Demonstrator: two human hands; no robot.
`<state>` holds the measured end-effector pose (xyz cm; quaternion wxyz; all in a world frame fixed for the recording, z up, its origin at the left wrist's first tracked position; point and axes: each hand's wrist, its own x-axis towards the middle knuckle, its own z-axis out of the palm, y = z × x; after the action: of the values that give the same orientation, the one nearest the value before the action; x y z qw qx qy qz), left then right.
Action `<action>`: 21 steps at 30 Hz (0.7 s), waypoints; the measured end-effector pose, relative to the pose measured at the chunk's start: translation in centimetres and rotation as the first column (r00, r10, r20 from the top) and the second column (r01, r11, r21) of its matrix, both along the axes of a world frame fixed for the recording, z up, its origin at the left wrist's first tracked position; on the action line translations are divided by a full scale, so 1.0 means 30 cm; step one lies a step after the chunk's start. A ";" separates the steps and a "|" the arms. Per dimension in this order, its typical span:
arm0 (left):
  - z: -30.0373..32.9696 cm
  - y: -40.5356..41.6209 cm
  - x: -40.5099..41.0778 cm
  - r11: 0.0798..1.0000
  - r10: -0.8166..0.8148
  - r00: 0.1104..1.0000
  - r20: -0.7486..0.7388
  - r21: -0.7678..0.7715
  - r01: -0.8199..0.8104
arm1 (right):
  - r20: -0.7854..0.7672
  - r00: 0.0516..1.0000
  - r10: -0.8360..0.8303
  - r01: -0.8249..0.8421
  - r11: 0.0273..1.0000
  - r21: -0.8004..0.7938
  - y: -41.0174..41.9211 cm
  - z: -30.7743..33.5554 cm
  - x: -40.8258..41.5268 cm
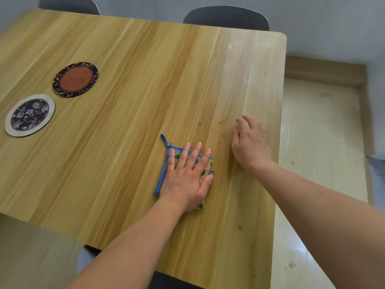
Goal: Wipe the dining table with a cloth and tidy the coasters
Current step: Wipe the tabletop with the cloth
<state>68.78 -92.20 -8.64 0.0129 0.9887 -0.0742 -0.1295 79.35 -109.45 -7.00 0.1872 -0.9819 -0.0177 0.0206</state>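
My left hand (pixel 187 176) lies flat with spread fingers on a folded cloth (pixel 205 171), a tan square with green spots, blue edging and a blue loop. The cloth sits on the wooden dining table (pixel 125 126), right of its middle. My right hand (pixel 250 142) rests on the bare tabletop just right of the cloth, its fingers loosely curled and holding nothing. Two round coasters lie apart at the left: a dark-rimmed one with an orange centre (pixel 75 79), and a pale-rimmed one with a dark floral centre (pixel 30 114).
Small brownish spots (pixel 220 130) mark the wood between and beyond my hands, and another (pixel 240 226) lies nearer the front. Dark chairs (pixel 226 17) stand at the far side, with one (pixel 87 259) at the near edge. Pale tiled floor (pixel 318 142) lies to the right.
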 end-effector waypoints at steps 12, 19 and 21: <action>-0.005 -0.043 0.330 0.999 0.042 0.999 0.010 -0.004 -0.042 | 0.014 0.997 0.070 -0.069 0.996 -0.054 -0.047 -0.034 0.330; -0.017 -0.060 0.494 0.998 0.057 0.998 0.030 -0.005 -0.057 | 0.016 0.998 0.058 -0.056 0.995 -0.078 -0.109 -0.061 0.497; -0.021 -0.062 0.537 0.998 0.062 0.997 0.034 0.000 -0.062 | 0.015 0.999 0.048 -0.047 0.996 -0.076 -0.120 -0.069 0.538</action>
<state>84.87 -94.07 -9.28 0.0151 0.9926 -0.0435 -0.1121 95.50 -113.06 -9.07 0.1494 -0.9877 -0.0418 0.0174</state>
